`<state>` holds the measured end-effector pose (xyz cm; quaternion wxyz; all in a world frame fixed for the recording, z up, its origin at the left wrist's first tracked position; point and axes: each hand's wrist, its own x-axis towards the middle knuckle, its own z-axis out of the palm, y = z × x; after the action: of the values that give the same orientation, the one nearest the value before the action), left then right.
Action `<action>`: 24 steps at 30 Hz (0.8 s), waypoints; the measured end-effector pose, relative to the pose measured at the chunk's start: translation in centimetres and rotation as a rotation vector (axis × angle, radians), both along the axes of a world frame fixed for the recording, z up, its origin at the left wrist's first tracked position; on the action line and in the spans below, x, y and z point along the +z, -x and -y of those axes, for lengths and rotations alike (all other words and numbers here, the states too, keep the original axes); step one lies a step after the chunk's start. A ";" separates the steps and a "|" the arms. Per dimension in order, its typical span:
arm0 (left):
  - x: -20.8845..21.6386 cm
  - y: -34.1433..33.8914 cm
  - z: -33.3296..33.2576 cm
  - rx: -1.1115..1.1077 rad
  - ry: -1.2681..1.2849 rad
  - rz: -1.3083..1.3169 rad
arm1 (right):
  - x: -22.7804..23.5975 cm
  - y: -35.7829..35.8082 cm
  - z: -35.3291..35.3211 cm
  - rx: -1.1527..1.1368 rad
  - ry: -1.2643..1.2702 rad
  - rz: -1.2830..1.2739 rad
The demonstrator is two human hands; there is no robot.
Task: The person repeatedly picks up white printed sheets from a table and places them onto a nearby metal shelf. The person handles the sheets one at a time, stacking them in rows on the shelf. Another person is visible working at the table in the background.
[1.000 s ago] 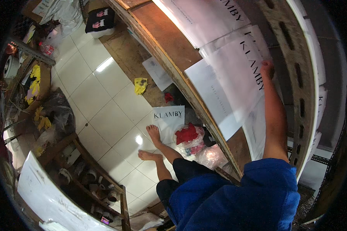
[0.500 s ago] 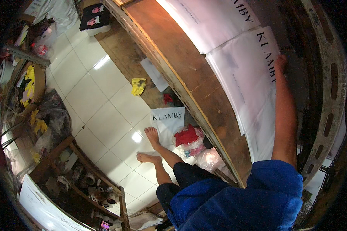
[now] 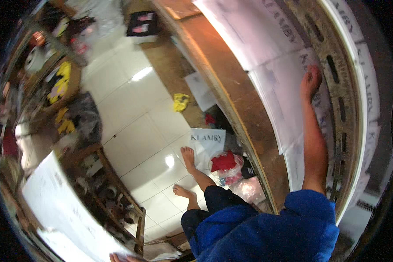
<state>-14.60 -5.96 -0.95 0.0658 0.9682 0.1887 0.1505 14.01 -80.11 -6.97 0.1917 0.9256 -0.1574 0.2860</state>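
White plastic bags [image 3: 270, 89] with dark lettering lie flat in overlapping stacks on a brown wooden shelf to my right. Over the lettered side of the nearer stack is my right hand [image 3: 311, 83], its fingers loosely bent and somewhat apart. Nothing shows in it, though motion blurs it, and I cannot tell if it touches the bags. Only the fingers of my left hand [image 3: 125, 257] come into view at the bottom edge. They are apart, beside the white sheet-like stack [image 3: 67, 209] at lower left; the rest of that hand is hidden.
A slotted metal rail [image 3: 336, 83] runs right of the shelf, with more lettered white bags [image 3: 367, 70] beyond. On the tiled floor lie a lettered white bag [image 3: 207, 146], a yellow piece [image 3: 180, 102] and a clear-wrapped red bundle [image 3: 225, 165]. A wooden rack [image 3: 120, 187] stands left.
My view has shifted rightward. My right hand has come away from the bags' right edge to above them. Fingers of my left hand have appeared at the bottom edge.
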 end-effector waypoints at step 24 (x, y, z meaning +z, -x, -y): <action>2.1 15.8 -9.0 0.119 0.237 0.146 | -12.1 38.0 -33.9 0.448 -1.261 -1.142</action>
<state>-30.41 3.08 1.10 0.1844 0.9272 0.2567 0.2009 -24.03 -46.22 -19.06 -0.3665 0.8697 0.0194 -0.3301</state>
